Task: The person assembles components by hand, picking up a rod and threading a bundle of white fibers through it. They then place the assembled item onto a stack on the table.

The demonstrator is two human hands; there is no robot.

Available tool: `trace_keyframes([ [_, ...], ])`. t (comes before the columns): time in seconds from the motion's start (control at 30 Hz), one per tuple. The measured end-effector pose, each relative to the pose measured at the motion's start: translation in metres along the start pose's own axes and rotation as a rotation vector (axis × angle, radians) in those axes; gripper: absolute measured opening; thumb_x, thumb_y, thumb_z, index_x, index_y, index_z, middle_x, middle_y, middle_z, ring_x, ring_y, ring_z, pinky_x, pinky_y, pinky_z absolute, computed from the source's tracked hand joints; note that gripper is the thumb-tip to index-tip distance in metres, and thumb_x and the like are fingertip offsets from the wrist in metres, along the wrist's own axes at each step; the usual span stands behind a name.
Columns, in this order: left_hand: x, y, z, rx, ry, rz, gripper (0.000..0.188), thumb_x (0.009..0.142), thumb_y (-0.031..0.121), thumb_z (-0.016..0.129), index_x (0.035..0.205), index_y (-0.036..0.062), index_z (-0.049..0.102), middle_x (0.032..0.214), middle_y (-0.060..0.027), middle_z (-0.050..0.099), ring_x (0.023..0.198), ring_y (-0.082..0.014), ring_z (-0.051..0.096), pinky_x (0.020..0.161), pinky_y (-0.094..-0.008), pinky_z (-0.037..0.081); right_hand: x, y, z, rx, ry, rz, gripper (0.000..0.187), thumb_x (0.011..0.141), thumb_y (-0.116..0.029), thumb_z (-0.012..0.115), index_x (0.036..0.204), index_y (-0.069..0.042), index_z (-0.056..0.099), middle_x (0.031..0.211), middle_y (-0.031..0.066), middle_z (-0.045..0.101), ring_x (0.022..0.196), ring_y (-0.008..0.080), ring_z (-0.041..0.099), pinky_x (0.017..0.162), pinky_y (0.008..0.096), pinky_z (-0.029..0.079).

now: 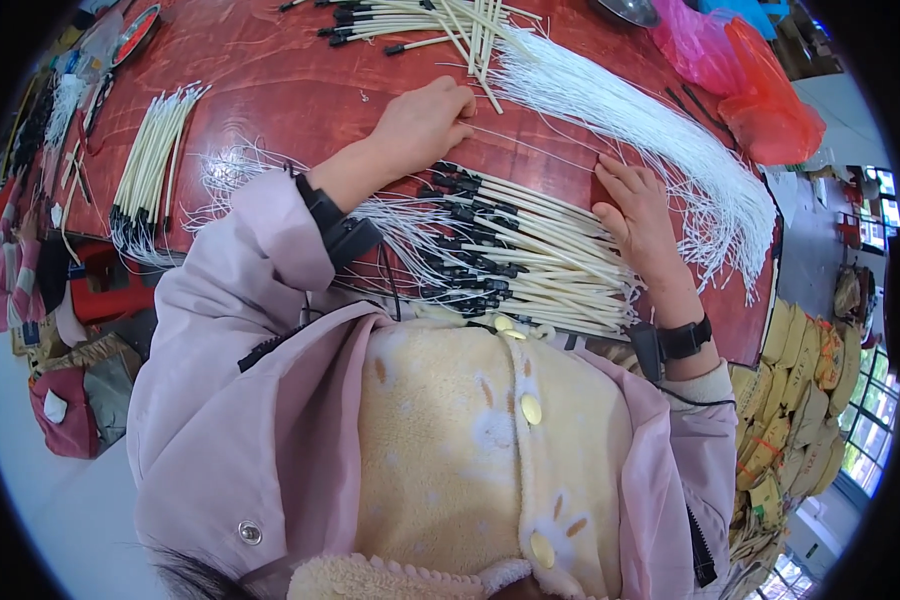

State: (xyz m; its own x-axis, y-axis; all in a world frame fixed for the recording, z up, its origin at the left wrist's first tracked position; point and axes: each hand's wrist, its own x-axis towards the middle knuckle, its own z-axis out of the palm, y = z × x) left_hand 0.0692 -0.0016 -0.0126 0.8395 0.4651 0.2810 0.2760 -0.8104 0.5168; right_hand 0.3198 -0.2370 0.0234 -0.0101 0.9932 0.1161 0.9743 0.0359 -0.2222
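Where the worktop (250,62) meets the wearer, a pale pink jacket (215,400) over a yellow fleece garment (440,430) occupies the near edge. A black wrist device (337,225) is fitted on the left forearm; a second wrist unit (682,341) is fitted on the right. Directly ahead lies the near bundle of cream rods (550,270), laid crosswise, black-capped ends to the left, white leads trailing from them. The right hand (642,220) is positioned at the right end of this bundle, its fingers bent and its thumb apart; whether it grips cannot be told. Farther forward, the left hand (415,122) pinches a thin white strand (535,149) between thumb and fingers. The strand runs across the gap above the near bundle to the right fingertips. To the far left, a smaller rod bundle (152,165) lies with its black ends toward the wearer. Beyond the right hand, a thick hank of white strands (635,125) extends diagonally. At the far side are loose cream rods (410,22), a red plastic bag (773,110) and a pink plastic bag (692,45).
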Motion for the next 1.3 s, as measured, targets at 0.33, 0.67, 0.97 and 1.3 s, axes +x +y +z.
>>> trace_keyframes([
  [0.33, -0.008, -0.006, -0.011, 0.362, -0.202, -0.033, 0.018, 0.091, 0.018, 0.064, 0.102, 0.0042, 0.059, 0.098, -0.0152, 0.062, 0.089, -0.0375, 0.065, 0.073, -0.046, 0.053, -0.006, 0.001, 0.004, -0.022, 0.035, 0.002, 0.058, 0.091, -0.046, 0.061, 0.131, -0.004, 0.062, 0.141, 0.0108, 0.056, 0.122, 0.0322, 0.049, 0.105, 0.045, 0.035],
  [0.67, 0.075, 0.0, -0.019, 0.317, 0.072, 0.07, 0.023, 0.088, 0.023, 0.066, 0.102, 0.0056, 0.062, 0.102, -0.0115, 0.063, 0.1, -0.0332, 0.063, 0.08, -0.0452, 0.053, -0.003, 0.001, 0.001, 0.007, 0.02, 0.01, 0.051, 0.093, -0.035, 0.06, 0.132, -0.003, 0.061, 0.142, 0.0126, 0.055, 0.122, 0.0339, 0.048, 0.108, 0.0446, 0.035],
  [0.97, 0.125, -0.013, 0.023, 0.511, 0.157, 0.364, 0.01, 0.086, 0.01, 0.059, 0.094, 0.0111, 0.065, 0.099, -0.0074, 0.064, 0.099, -0.0262, 0.064, 0.081, -0.0403, 0.051, -0.004, 0.001, 0.005, 0.04, 0.063, 0.021, 0.047, 0.091, -0.03, 0.062, 0.128, -0.002, 0.064, 0.137, 0.0138, 0.058, 0.119, 0.0342, 0.052, 0.106, 0.0441, 0.037],
  [1.3, 0.109, 0.008, -0.007, -0.032, 0.365, 0.466, 0.017, 0.091, 0.01, 0.063, 0.107, 0.0089, 0.068, 0.103, -0.0073, 0.067, 0.097, -0.0266, 0.065, 0.084, -0.0363, 0.052, -0.004, 0.001, 0.011, 0.117, 0.113, 0.028, 0.043, 0.093, -0.029, 0.062, 0.126, -0.001, 0.065, 0.135, 0.0145, 0.059, 0.118, 0.0341, 0.053, 0.105, 0.0429, 0.039],
])
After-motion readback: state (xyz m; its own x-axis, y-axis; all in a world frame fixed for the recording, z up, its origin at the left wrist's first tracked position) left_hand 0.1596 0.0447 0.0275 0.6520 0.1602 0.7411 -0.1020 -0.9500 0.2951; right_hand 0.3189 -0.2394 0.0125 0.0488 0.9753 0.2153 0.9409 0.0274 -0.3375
